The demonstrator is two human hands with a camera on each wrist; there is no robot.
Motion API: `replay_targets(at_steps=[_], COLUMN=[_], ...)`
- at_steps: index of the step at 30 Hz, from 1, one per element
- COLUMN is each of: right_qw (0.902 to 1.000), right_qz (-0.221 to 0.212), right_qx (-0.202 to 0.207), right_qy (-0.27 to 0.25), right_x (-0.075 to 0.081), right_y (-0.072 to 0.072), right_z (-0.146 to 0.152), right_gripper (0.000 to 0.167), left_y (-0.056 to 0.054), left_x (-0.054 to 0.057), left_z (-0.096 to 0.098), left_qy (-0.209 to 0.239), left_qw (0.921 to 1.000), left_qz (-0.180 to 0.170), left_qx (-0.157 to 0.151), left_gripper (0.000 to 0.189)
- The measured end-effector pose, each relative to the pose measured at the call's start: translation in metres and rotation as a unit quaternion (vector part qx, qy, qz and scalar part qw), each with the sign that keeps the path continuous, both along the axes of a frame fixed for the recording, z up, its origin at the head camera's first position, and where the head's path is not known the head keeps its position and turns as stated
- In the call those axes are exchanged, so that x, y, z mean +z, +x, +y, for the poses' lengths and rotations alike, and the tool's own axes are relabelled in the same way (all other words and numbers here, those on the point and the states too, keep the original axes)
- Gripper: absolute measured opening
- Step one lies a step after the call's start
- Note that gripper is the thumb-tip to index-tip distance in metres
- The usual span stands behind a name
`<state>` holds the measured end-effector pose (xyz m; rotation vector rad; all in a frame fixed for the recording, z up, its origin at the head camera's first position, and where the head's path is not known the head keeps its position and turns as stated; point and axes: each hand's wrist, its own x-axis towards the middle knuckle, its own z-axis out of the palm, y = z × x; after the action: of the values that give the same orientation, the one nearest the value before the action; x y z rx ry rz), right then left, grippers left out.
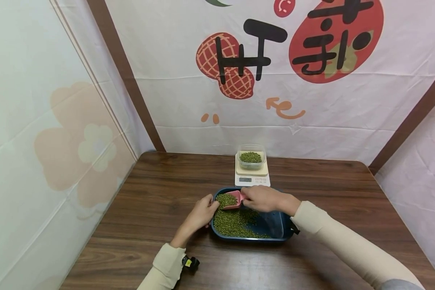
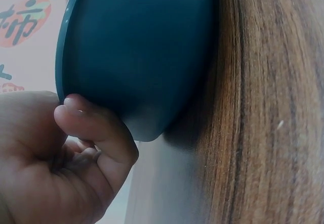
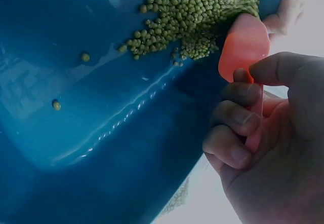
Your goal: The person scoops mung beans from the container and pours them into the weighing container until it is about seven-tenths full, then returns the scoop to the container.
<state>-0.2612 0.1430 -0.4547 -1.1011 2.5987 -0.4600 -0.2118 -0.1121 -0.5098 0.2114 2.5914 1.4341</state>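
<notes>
A blue tray (image 1: pixel 253 240) on the table holds green mung beans (image 1: pixel 232 224), heaped toward its left end. My left hand (image 1: pixel 200 212) grips the tray's left rim; in the left wrist view its thumb and fingers pinch the edge of the tray (image 2: pixel 136 51). With curled fingers my right hand (image 1: pixel 262 198) holds a pink scoop (image 1: pixel 235 196) by its handle. Beans lie in the scoop, which is low over the tray's left part. In the right wrist view the scoop's pink underside (image 3: pixel 245 44) touches the bean pile (image 3: pixel 202 11).
Behind the tray stands a white kitchen scale (image 1: pixel 251 180). On it sits a clear plastic container (image 1: pixel 251 164) with some mung beans inside. The brown wooden table (image 1: pixel 159 193) meets a printed cloth backdrop (image 1: pixel 188 139) at its back edge.
</notes>
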Motion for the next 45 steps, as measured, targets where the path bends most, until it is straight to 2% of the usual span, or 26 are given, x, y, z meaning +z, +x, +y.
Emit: replay_targets(at_steps=[6,13,21,30,45], right_qw=[0.9997,0.9988,0.9975,0.9964,0.9908], right_qz=[-0.002,-0.025,-0.020,0.011,0.067], right_qx=[0.005,-0.005,-0.016,-0.033,-0.053], right_qy=[-0.023,-0.043,-0.066,-0.078,-0.105], right_x=[0.000,-0.001,-0.001,0.001,0.002], right_y=[-0.001,0.002,0.006,0.008,0.009], right_z=[0.009,0.020,0.028,0.037,0.049], right_gripper=[0.017,0.015,0.014,0.015,0.016], left_y=[0.001,0.002,0.002,0.001,-0.002], left_x=[0.000,0.001,0.001,0.003,-0.001], left_z=[0.001,0.001,0.001,0.003,0.002], left_qy=[-0.005,-0.006,-0.001,-0.009,-0.008], left_qw=[1.0000,1.0000,1.0000,0.9999,0.9999], left_qz=[0.001,-0.003,-0.005,-0.006,-0.008], left_qx=[-0.002,-0.001,-0.004,0.000,0.001], left_gripper=[0.027,0.028,0.029,0.028,0.028])
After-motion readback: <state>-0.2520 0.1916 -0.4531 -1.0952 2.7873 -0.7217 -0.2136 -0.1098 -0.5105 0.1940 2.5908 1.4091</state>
